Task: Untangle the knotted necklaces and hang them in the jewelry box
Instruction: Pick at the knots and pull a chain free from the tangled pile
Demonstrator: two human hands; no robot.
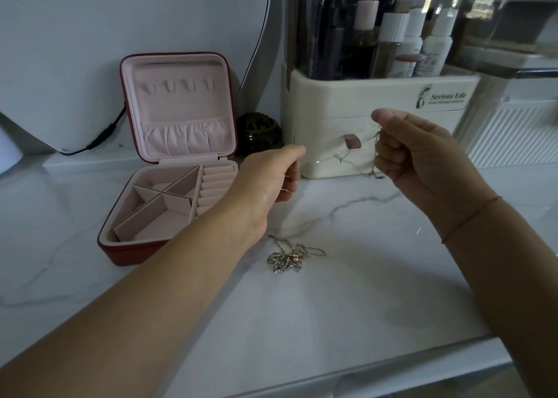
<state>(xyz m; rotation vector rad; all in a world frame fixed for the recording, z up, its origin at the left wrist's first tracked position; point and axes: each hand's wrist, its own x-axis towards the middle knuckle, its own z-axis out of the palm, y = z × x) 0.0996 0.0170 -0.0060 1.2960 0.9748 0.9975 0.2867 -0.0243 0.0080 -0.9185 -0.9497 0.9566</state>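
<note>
A red jewelry box with pink lining stands open at the left, its lid upright with small hooks and a gathered pocket. A thin silver necklace stretches in the air between my hands. My left hand pinches one end beside the box. My right hand grips the other end, with part of the chain dangling below its fingers. A tangled heap of necklaces with a pink bead lies on the marble counter below my hands.
A cream cosmetics organizer with bottles and drawers stands behind my hands. A dark round ornament sits between it and the box. A black cable runs at the far left. The counter's front edge lies near me.
</note>
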